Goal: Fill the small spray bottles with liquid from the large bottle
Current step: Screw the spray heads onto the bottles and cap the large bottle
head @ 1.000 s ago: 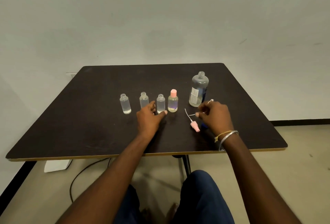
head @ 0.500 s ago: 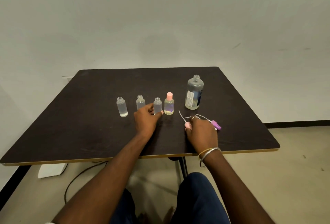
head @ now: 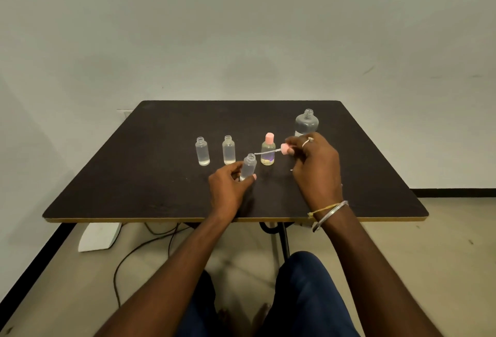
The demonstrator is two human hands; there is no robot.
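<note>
My left hand (head: 228, 189) grips a small clear open bottle (head: 248, 166), pulled toward me out of the row and tilted slightly. My right hand (head: 316, 167) holds a pink spray head (head: 285, 148) by its cap, its thin dip tube pointing left toward that bottle's mouth. Two more open small bottles (head: 202, 151) (head: 228, 150) stand to the left, each with a little liquid. A capped small bottle (head: 268, 150) with a pink top stands behind the tube. The large clear bottle (head: 306, 122) stands uncapped at the back right, partly hidden by my right hand.
The dark square table (head: 134, 175) has a pale front edge. Below it lie a white box (head: 99, 236) and cables (head: 139, 250) on the floor. A white wall stands right behind the table.
My left hand has drawn one small bottle out of the row toward me. My right hand has lifted a pink spray head off the table and brought it up near the bottle.
</note>
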